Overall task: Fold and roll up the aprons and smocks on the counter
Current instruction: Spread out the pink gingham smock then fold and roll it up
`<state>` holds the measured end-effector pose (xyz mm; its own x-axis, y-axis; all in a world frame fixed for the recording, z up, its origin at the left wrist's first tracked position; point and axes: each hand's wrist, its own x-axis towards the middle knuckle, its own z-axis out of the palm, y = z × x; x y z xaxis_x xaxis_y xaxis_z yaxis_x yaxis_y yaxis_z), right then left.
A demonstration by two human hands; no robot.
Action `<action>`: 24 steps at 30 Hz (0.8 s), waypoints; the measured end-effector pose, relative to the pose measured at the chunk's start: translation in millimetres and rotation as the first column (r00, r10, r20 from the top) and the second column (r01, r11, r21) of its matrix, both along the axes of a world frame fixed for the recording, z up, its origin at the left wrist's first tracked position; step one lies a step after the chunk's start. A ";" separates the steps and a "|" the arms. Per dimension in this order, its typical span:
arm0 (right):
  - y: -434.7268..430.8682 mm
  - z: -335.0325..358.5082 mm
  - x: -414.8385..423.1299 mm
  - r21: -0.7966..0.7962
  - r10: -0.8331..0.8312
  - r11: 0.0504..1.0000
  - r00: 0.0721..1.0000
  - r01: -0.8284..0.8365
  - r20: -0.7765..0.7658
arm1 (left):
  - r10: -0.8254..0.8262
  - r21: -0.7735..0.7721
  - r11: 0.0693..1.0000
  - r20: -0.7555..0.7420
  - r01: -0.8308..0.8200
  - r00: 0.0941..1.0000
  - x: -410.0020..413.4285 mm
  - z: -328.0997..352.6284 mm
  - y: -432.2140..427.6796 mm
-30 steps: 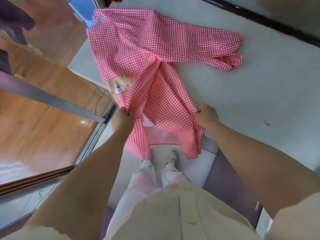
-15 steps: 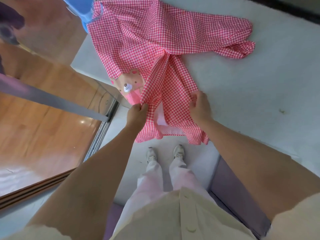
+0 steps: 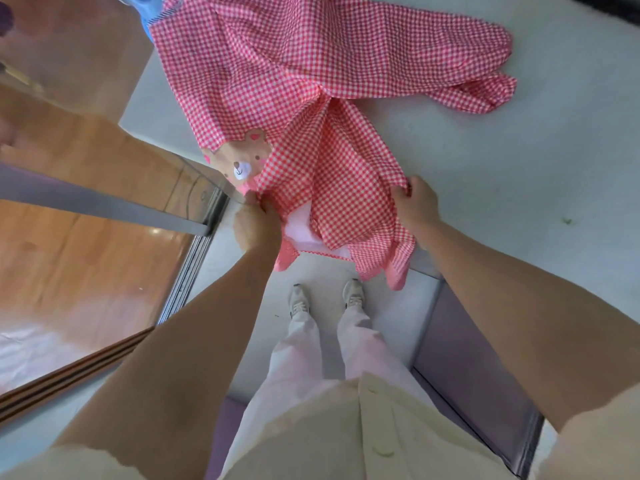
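Note:
A pink-and-white gingham smock [image 3: 287, 84] with a bear patch [image 3: 242, 161] lies spread on the white counter [image 3: 502, 188]. One sleeve stretches to the right, and the hem hangs over the counter's near edge. My left hand [image 3: 256, 226] grips the hem's left part just below the bear patch. On the other side, my right hand [image 3: 414, 204] pinches the hem's right edge on the counter. The pale lining shows between both hands.
A blue object [image 3: 145, 5] peeks out past the smock's far left corner. To the left a glass panel with a metal frame [image 3: 104, 206] stands over the wooden floor. My feet [image 3: 325, 299] stand below the counter edge.
Both hands stay gripped on the hem. My right hand has moved to the right, away from the left one, spreading the lower part wider. More hem hangs over the edge.

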<state>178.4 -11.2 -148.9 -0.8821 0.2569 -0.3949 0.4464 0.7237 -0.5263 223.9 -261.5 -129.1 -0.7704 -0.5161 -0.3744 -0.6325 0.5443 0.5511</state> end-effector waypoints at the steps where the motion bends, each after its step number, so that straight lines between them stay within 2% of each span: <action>1: 2.0 1.7 -0.6 -0.022 0.004 1.000 0.999 -0.004 0.036 | 0.054 0.153 0.987 -0.019 -0.051 0.998 -0.8 -1.3 7.0; 2: 2.1 1.7 0.5 -0.042 0.009 0.999 0.998 -0.006 0.068 | 0.101 0.298 0.949 0.022 -0.103 0.995 1.4 -4.6 12.7; 4: 4.5 2.1 1.0 -0.088 0.006 0.996 0.995 0.002 0.095 | 0.144 0.470 0.862 0.134 -0.191 0.980 5.8 -20.4 25.0; 6: 5.7 3.5 1.4 -0.147 -0.003 0.989 0.994 0.019 0.109 | 0.219 0.537 0.782 0.239 -0.317 0.946 11.1 -35.5 37.1; 8: 7.9 3.8 -0.2 -0.222 -0.015 0.974 0.991 0.045 0.133 | 0.329 0.569 0.646 0.394 -0.509 0.858 17.4 -28.8 54.0; 9: 8.8 5.0 -0.4 -0.242 -0.016 0.969 0.989 0.051 0.145 | 0.307 0.584 0.593 0.472 -0.555 0.826 19.1 -23.7 62.1; 11: 11.4 5.4 -0.9 -0.269 -0.009 0.962 0.986 0.053 0.164 | 0.167 0.635 0.548 0.554 -0.544 0.815 20.2 -22.6 75.2; 13: 16.4 3.8 -1.6 -0.292 0.015 0.956 0.983 0.040 0.185 | 0.107 0.644 0.582 0.545 -0.497 0.831 23.6 -25.0 82.5; 15: 22.3 3.1 -3.9 -0.280 0.058 0.960 0.978 0.000 0.200 | 0.156 0.587 0.685 0.461 -0.432 0.874 29.4 -27.2 82.4; 17: 30.1 3.1 -7.0 -0.198 0.091 0.978 0.986 -0.062 0.142 | 0.239 0.427 0.822 0.343 -0.377 0.908 40.0 -32.8 71.4; 19: 36.7 3.8 -8.8 -0.095 0.095 0.992 0.993 -0.089 0.064 | 0.275 0.246 0.903 0.296 -0.352 0.915 49.3 -37.5 59.0; 22: 39.4 0.7 -6.1 -0.089 0.111 0.990 0.992 -0.105 0.066 | 0.194 0.112 0.963 0.351 -0.247 0.916 52.1 -39.6 56.6; 24: 40.4 -0.3 -4.2 -0.099 0.143 0.986 0.986 -0.134 0.091 | 0.194 0.039 0.975 0.332 -0.219 0.923 48.3 -36.6 64.5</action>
